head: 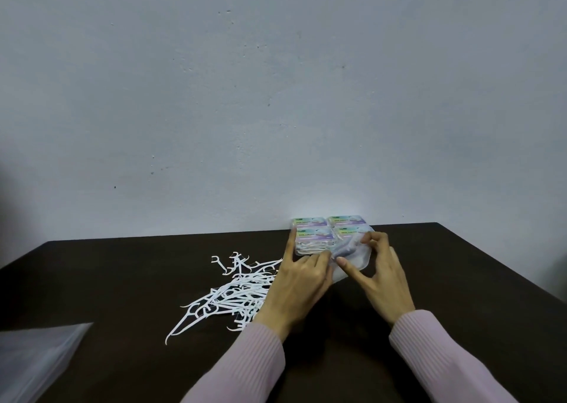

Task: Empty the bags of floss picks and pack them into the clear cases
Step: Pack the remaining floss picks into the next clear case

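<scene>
A loose pile of white floss picks (pixel 233 292) lies on the dark table (pixel 122 280), left of my hands. Stacked clear cases (pixel 313 233) with colourful labels stand against the wall at the back. In front of them I hold an open clear case (pixel 356 253). My left hand (pixel 300 283) holds its left side, with the index finger stretched up along the stacked cases. My right hand (pixel 380 267) pinches the case's right side between thumb and fingers. What lies inside the held case is blurred.
Clear plastic bags (pixel 33 359) lie at the table's near left corner. A plain pale wall (pixel 276 95) rises right behind the table's back edge. The table's right edge runs diagonally toward me.
</scene>
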A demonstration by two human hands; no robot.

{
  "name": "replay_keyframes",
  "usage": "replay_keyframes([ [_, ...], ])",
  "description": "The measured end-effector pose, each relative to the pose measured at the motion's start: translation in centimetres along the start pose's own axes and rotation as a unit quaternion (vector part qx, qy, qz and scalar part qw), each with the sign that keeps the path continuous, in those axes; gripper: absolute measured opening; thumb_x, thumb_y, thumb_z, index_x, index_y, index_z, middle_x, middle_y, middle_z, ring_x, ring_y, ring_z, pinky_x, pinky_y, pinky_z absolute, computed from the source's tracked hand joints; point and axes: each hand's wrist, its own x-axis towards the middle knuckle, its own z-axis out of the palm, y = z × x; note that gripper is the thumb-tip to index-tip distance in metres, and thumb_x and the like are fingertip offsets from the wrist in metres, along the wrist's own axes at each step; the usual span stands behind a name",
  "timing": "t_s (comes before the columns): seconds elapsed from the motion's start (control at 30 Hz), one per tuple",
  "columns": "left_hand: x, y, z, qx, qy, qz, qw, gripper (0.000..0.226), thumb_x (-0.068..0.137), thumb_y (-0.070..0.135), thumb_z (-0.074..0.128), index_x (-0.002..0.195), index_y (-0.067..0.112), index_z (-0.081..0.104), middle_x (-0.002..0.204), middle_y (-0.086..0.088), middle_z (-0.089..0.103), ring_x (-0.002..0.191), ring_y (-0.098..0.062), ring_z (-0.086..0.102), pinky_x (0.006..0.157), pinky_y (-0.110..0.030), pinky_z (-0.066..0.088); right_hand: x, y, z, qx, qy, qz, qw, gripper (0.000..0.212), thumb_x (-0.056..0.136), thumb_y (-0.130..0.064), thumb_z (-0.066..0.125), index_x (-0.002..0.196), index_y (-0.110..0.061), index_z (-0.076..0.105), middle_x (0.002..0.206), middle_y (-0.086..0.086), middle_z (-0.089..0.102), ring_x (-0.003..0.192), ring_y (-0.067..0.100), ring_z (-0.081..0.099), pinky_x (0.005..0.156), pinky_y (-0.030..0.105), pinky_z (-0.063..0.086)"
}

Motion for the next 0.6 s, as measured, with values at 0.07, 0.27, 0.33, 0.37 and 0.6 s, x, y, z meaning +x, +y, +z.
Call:
replay_keyframes([
  [0.07, -0.3, -0.5, -0.1, -0.02, -0.005, -0.012, 1.0, 0.033, 0.094, 0.023, 0.037, 0.095, 0.013, 0.068, 0.077, 0.003, 0.072, 0.061, -0.01, 0.067, 0.11, -0.049, 0.02, 0.1, 0.2, 0.0, 0.003, -0.01, -0.002, 1.0, 0.045, 0.076, -0.031, 0.072, 0.105, -0.025, 0.037, 0.114, 0.002, 0.05, 0.105, 0.013, 0.049, 0.079, 0.014, 0.038],
  [0.27, -0.6, -1.2, -0.6, -0.036, -0.017, -0.077, 0.996, 0.038, 0.089, 0.024, 0.037, 0.107, 0.009, 0.066, 0.086, 0.002, 0.073, 0.071, -0.008, 0.07, 0.106, -0.052, 0.022, 0.0, 0.2, 0.1, -0.004, -0.049, -0.004, 0.999, 0.04, 0.082, -0.04, 0.063, 0.115, -0.034, 0.042, 0.126, -0.003, 0.049, 0.117, 0.016, 0.048, 0.101, 0.043, 0.043],
  [0.33, -0.5, -1.1, -0.9, -0.034, -0.014, -0.1, 0.994, 0.037, 0.087, 0.023, 0.037, 0.107, 0.01, 0.066, 0.086, 0.004, 0.073, 0.071, -0.007, 0.069, 0.106, -0.053, 0.021, 0.1, 0.3, 0.0, -0.009, -0.051, 0.007, 0.999, 0.043, 0.084, -0.04, 0.06, 0.123, -0.036, 0.041, 0.132, -0.002, 0.045, 0.122, 0.017, 0.045, 0.103, 0.043, 0.041],
  [0.37, -0.4, -1.2, -1.0, -0.031, -0.011, -0.11, 0.993, 0.035, 0.086, 0.021, 0.039, 0.106, 0.012, 0.066, 0.085, 0.005, 0.072, 0.07, -0.006, 0.068, 0.107, -0.053, 0.021, 0.1, 0.5, -0.1, -0.014, -0.055, 0.019, 0.998, 0.047, 0.085, -0.039, 0.059, 0.128, -0.036, 0.04, 0.133, -0.001, 0.042, 0.123, 0.018, 0.043, 0.104, 0.042, 0.04],
  [0.6, -0.7, -1.9, -1.5, -0.035, -0.022, -0.169, 0.985, 0.04, 0.067, 0.005, 0.075, 0.105, 0.012, 0.066, 0.074, 0.007, 0.066, 0.067, -0.007, 0.064, 0.109, -0.052, 0.015, 0.5, 1.3, -0.1, -0.066, -0.091, 0.103, 0.988, 0.071, 0.084, -0.031, 0.065, 0.142, -0.025, 0.025, 0.142, 0.004, 0.033, 0.131, 0.021, 0.036, 0.108, 0.038, 0.034],
])
